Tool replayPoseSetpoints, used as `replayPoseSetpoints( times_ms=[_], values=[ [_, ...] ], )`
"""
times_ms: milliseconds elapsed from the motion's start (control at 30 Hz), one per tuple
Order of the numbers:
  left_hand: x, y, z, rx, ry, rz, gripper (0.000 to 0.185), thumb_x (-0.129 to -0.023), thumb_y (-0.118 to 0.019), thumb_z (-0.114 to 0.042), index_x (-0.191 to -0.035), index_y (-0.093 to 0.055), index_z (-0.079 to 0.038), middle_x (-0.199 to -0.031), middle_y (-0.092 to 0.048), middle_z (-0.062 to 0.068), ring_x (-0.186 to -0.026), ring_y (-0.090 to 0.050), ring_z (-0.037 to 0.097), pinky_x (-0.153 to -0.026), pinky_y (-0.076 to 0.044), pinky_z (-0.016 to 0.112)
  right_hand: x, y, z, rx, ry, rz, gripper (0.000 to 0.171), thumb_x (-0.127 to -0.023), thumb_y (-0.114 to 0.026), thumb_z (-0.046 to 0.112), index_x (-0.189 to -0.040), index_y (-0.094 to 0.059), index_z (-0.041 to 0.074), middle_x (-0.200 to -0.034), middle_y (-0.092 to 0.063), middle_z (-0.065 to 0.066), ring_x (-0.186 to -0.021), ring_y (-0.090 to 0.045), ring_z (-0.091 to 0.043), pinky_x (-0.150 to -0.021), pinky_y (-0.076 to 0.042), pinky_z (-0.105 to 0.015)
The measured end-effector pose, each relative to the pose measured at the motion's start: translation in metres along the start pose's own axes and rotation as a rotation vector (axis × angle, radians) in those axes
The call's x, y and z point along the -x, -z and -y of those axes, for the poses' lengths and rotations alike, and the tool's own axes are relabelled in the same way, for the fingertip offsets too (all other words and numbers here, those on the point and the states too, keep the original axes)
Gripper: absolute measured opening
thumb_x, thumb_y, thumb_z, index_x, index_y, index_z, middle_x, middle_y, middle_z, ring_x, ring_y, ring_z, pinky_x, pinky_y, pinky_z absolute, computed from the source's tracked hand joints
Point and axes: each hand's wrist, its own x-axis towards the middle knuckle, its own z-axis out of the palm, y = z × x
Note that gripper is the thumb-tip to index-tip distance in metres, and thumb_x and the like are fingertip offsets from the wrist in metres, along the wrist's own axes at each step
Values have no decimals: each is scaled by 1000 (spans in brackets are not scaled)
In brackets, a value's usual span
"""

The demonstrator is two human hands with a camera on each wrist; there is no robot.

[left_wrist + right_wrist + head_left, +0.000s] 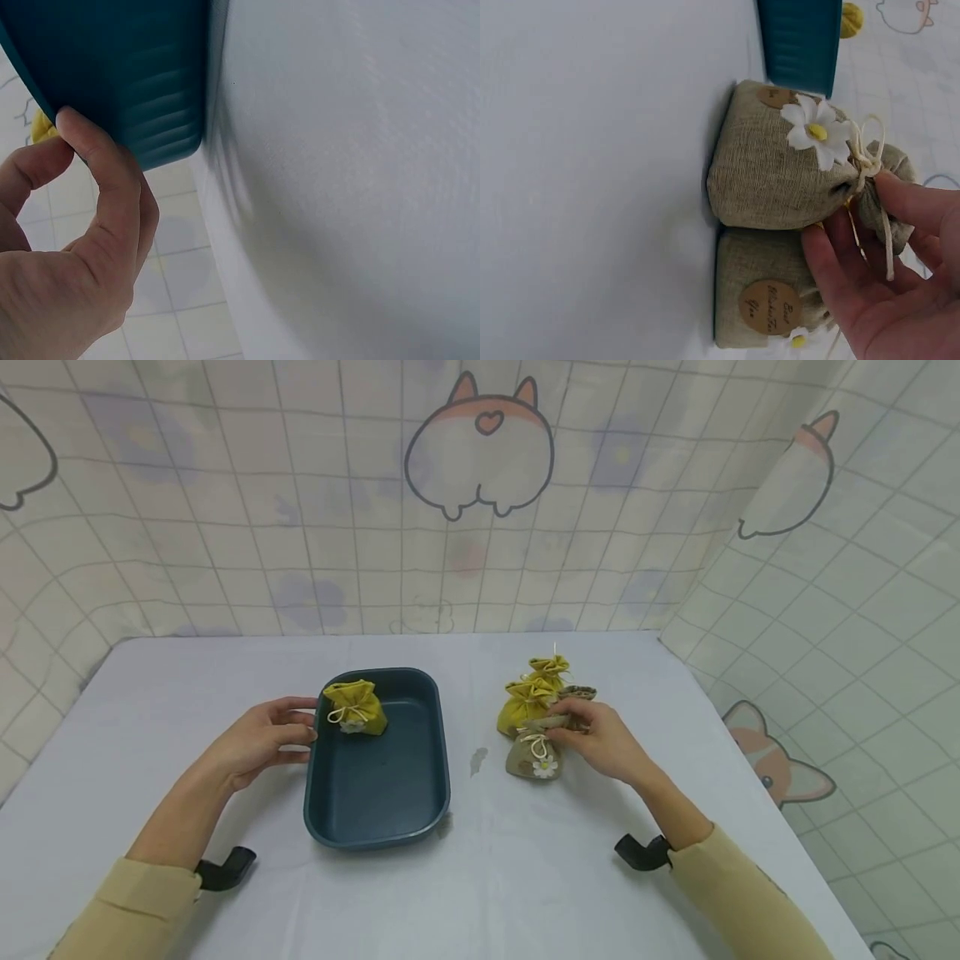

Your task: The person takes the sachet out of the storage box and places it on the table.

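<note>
**Burlap pouch pinched by its gathered neck, tray steadied alongside**

Burlap pouch [534, 755] stands on the table [525, 877], just right of the blue tray [375, 827]. The right hand [600, 739] pinches its tied neck between thumb and fingertips [840, 262]. The left hand [258, 739] touches the tray's rim, fingers relaxed, beside a yellow pouch [354, 707] inside. A neck-only hold may let the pouch swing or slip, or nudge the second burlap pouch [757, 300] touching it.

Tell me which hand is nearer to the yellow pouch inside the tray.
Left. The left hand is at the tray's rim beside the yellow pouch; the right hand holds a beige pouch apart from the tray.
</note>
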Motion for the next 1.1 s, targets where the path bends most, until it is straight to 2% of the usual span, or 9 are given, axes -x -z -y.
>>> replayPoseSetpoints(
  times_ms=[267, 433, 567, 767, 867, 1100],
  values=[
    [2, 0, -1, 0, 4, -6, 66, -100, -55, -5, -158, -25, 6, -137, -48, 28, -103, -61, 23, -86, -59, 35, -3, 6, 4, 27, 65, 40, 36, -90, -79, 5, -124, -68, 4, -119, -68, -6, -106, -65, -22, -86, -58, -36],
    [2, 0, 0, 4, 2, -5, 66, -100, -55, -5, -158, -26, 6, -138, -47, 29, -105, -61, 25, -87, -59, 35, -6, 7, 12, 55, 92, 62, 44, -87, -84, 11, -127, -66, 5, -115, -69, -2, -109, -65, -19, -91, -56, -37],
    [4, 0, -1, 0, -2, -12, 65, -99, -55, -5, -157, -27, 6, -138, -47, 30, -105, -61, 26, -87, -59, 35, -10, 8, 22, 59, 128, 59, 44, -87, -84, 12, -126, -66, 3, -113, -69, -6, -106, -65, -20, -93, -55, -40],
    [4, 0, -1, -6, 0, -17, 65, -98, -55, -4, -157, -28, 5, -137, -48, 28, -104, -62, 25, -87, -59, 36, -19, 2, 37, 26, 185, 43, 42, -87, -84, 8, -123, -65, -2, -112, -69, -15, -107, -67, -32, -95, -55, -48],
    [3, 0, -1, -8, 0, -17, 65, -99, -55, -4, -157, -28, 5, -137, -48, 28, -104, -62, 25, -87, -59, 36, -26, -4, 44, 11, 198, 47, 39, -87, -83, 4, -122, -65, 0, -111, -69, -16, -107, -66, -36, -95, -55, -52],
    [2, 0, 0, 2, -5, -5, 66, -100, -55, -5, -158, -26, 5, -138, -48, 27, -104, -62, 23, -87, -59, 35, -44, -26, 61, -18, 254, 27, 36, -87, -83, 9, -119, -67, 6, -107, -69, -5, -103, -67, -27, -91, -58, -41]
  ],
)
